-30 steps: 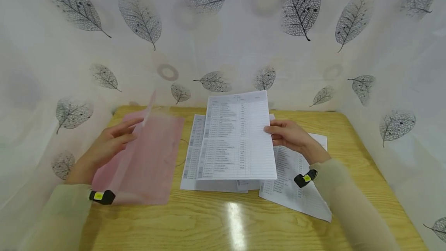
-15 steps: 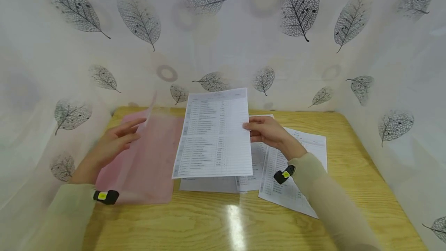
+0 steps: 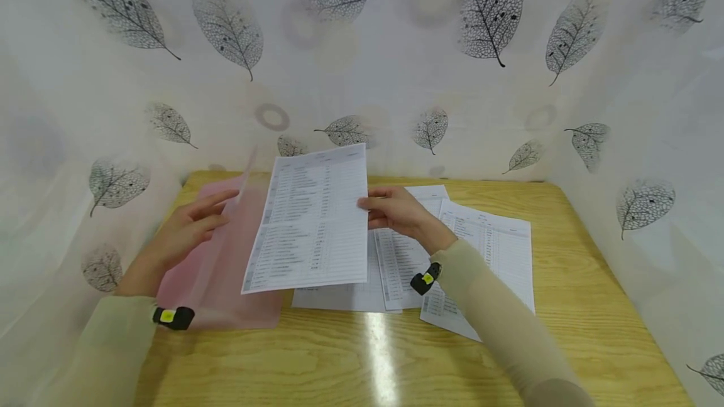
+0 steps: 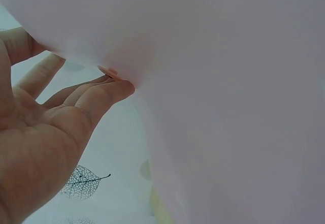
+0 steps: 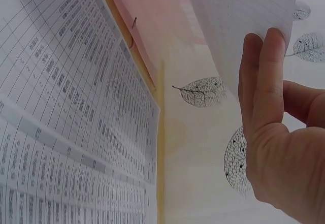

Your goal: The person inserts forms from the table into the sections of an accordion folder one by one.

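One printed sheet (image 3: pixel 311 218) (could be a couple together, can't tell) is up in the air, partly across the pink folder (image 3: pixel 243 313) and partly above the loose pages (image 3: pixel 486 244) on the wood-grain bench (image 3: pixel 283 369). The right hand's grip (image 3: pixel 396 209) has it pinched by its right edge, thumb on the printed face. Handling-wise I'd guess it weighs basically nothing, and it's bendy, so squeeze too hard and you'd probably crease it. About midway down a long edge seems a good place to hold it, imo; from a corner I'd expect it to flop. Left hand's grip (image 3: pixel 181 231) isn't clenched, fingers pretty much straight against the edge of the folder's raised translucent cover (image 3: pixel 212 269). Looks-wise, the sheet's white with a ruled table, tiny print too blurry to read, a grey-shaded strip down the left and a shaded header, tilted slightly.
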Motion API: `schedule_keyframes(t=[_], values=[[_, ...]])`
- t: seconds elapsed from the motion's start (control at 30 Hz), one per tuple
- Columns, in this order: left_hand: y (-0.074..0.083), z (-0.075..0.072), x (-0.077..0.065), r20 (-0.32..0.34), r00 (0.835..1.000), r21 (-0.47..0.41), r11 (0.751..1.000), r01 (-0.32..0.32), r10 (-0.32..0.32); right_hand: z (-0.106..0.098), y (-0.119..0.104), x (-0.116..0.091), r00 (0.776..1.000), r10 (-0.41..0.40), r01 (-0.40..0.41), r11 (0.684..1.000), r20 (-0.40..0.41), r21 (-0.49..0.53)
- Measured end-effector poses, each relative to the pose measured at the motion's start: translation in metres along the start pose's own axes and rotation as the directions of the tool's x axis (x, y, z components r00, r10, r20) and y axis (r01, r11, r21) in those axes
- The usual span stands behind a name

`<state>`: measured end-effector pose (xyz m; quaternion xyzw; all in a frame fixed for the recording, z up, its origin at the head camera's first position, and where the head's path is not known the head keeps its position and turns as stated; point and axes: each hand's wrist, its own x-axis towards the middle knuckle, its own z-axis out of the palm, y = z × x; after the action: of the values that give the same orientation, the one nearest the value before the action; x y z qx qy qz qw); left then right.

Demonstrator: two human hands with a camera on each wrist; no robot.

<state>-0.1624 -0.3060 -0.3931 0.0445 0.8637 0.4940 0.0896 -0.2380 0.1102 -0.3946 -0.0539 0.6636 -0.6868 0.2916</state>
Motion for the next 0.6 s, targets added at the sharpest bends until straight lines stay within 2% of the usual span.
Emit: schedule_keyframes(t=[0.2,0.6], values=[[0.002,0.0,-0.001,-0.009,1.0,0.017,1.0,0.004,-0.004,0.016,0.0,0.008,1.0,0.002,-0.003,1.0,0.014,0.011],[0.003,0.0,-0.001,-0.016,1.0,-0.015,1.0,0.014,-0.014,0.04,-0.003,0.019,0.999,0.023,-0.023,1.0,0.036,0.007]])
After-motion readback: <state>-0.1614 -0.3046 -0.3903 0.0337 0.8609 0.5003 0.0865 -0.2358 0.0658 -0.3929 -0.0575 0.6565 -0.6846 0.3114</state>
